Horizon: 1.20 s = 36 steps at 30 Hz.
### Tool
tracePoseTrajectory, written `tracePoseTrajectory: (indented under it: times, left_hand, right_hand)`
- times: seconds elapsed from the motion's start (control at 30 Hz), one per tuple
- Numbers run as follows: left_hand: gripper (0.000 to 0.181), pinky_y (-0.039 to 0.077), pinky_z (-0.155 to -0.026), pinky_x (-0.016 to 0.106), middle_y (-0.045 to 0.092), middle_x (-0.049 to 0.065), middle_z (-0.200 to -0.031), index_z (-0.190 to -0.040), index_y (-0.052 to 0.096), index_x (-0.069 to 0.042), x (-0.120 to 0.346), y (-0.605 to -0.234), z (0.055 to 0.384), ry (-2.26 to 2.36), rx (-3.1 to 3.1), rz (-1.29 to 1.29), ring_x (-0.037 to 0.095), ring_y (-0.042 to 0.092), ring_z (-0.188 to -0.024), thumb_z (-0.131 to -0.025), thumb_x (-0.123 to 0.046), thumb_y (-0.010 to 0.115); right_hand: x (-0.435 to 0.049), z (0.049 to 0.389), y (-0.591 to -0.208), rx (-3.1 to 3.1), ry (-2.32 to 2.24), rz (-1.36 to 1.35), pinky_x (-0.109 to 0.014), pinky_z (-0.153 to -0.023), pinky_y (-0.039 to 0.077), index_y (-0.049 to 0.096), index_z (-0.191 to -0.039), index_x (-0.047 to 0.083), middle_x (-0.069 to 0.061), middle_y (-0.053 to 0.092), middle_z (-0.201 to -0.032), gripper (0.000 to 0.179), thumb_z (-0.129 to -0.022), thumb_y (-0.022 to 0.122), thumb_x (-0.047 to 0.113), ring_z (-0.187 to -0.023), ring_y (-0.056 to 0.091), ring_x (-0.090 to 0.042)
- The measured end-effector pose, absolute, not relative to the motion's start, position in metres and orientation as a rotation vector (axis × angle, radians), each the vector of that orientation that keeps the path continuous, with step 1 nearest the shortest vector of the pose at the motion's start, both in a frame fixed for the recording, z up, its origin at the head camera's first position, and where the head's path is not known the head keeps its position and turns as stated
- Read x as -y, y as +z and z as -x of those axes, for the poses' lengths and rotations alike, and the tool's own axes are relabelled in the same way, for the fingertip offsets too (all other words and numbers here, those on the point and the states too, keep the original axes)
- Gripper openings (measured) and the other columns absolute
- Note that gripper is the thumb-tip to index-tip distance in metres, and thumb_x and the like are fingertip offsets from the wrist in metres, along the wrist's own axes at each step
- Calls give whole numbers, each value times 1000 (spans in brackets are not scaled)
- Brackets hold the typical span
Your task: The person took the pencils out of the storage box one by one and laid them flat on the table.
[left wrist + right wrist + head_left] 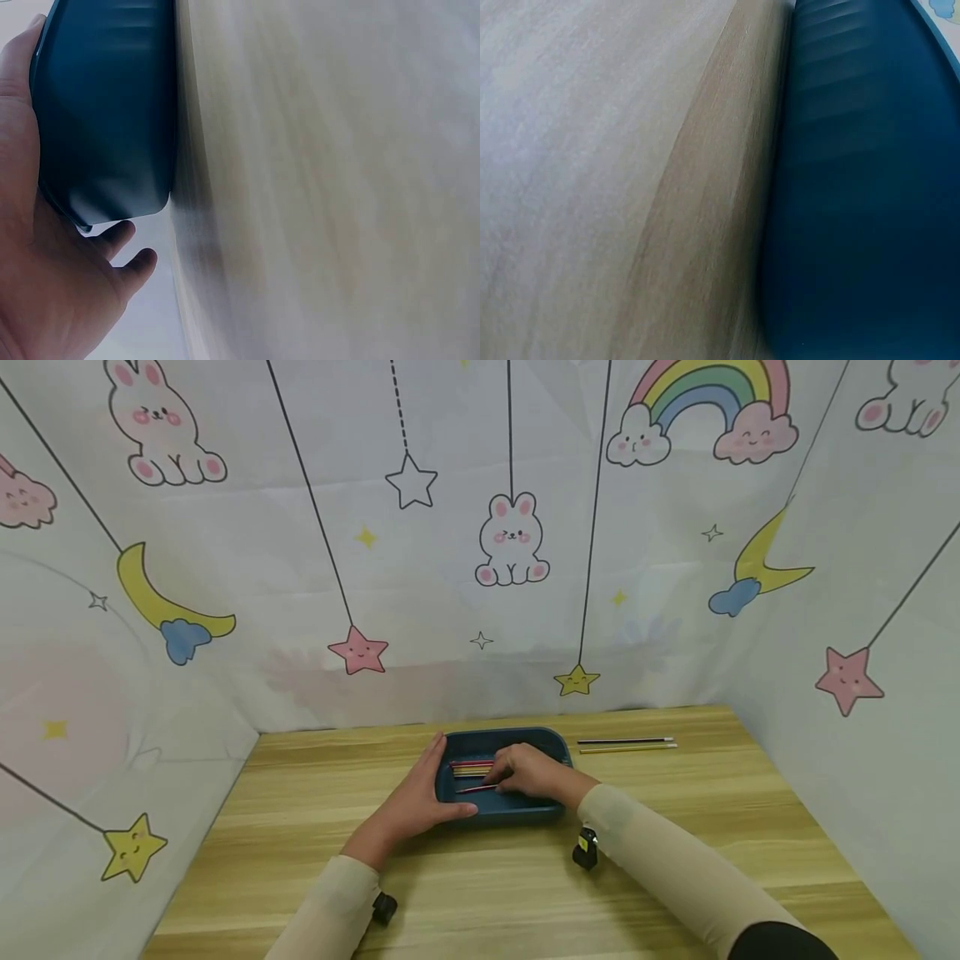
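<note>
A dark blue tray (491, 818) with rounded corners stands on the table. My left hand (408, 806) spans its left end, the thumb along the near rim and the fingers straight along the left side. In the left wrist view, that hand (56, 277) touches the tray wall (109, 112). Inside the tray, my right hand (534, 770) pinches a thin dark-red pencil (474, 789), its left end pointing at the tray's left side. Behind it lie several red and yellow pencils (468, 768), partly hidden by the right hand. The right wrist view shows only the tray's outer wall (862, 202) and tabletop.
To the right of the tray, a dark pencil (622, 741) and a yellow pencil (626, 748) lie side by side near the table's back edge. A printed white cloth (450, 693) encloses the wood-grain table (480, 893) at the back and both sides.
</note>
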<state>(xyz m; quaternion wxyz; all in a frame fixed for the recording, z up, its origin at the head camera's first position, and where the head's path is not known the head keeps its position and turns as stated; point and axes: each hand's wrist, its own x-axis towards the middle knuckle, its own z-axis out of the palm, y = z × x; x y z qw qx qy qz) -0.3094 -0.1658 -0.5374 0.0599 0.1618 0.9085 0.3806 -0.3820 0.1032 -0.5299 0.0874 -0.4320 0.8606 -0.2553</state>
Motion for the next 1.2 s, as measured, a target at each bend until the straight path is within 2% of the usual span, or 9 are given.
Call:
tracePoseTrajectory:
  times: [0.37,0.73,0.93,1.07,1.2]
  left_hand:
    - [131,20,-133,62,1,1,-187,-180,4,-18,166,-535,309,1148,-2750,-493,32,9,-171,-89,-57,91]
    - [131,22,-132,64,2,2,-187,-180,4,-18,166,-538,310,1153,-2748,-498,33,10,-171,-90,-58,90]
    - [132,21,-132,62,2,2,-187,-180,5,-17,166,-536,310,1139,-2759,-490,33,10,-171,-89,-59,90]
    - [132,20,-133,62,2,2,-187,-180,5,-16,166,-535,309,1131,-2761,-490,33,10,-171,-89,-59,90]
    - [132,20,-133,62,2,2,-187,-180,5,-17,166,-535,309,1130,-2757,-483,32,10,-171,-89,-59,91]
  right_hand:
    - [-100,383,-530,-2602,-732,1287,-26,-81,61,89,-110,9,-1,79,-104,20,-95,84,-1,-94,74,-12]
    - [-104,383,-529,-2584,-828,1248,-27,-78,58,88,-115,9,-1,75,-99,22,-97,78,2,-87,66,-8]
    - [-105,384,-527,-2535,-934,1213,-29,-80,59,87,-116,10,0,74,-100,24,-96,76,0,-88,66,-8]
    - [-106,384,-524,-2542,-932,1204,-28,-79,57,87,-117,11,6,73,-99,24,-97,77,1,-87,64,-7]
    - [-109,382,-514,-2544,-936,1199,-29,-80,58,87,-118,12,5,73,-102,25,-99,75,1,-89,65,-7]
